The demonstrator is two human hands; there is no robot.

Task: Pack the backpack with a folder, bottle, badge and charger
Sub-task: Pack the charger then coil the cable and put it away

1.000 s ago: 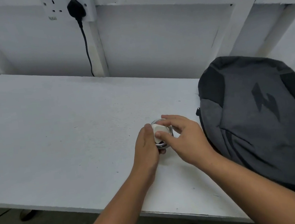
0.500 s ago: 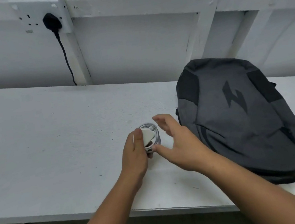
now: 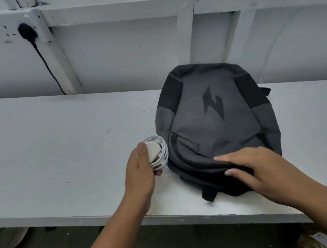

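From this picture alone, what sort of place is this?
Probably a plain workroom or utility space: a long white-painted bench, a bare wall of white timber framing, and a wall socket with a black plug in it.

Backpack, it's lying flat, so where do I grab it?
By the near edge, coming from the person's side, where the right hand lies. The backpack lies flat, front up, so that thick edge probably gives fingers the best hold.

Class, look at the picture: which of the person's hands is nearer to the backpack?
Right. The right hand rests on the near end of the backpack. The left hand holds the charger just off its left side.
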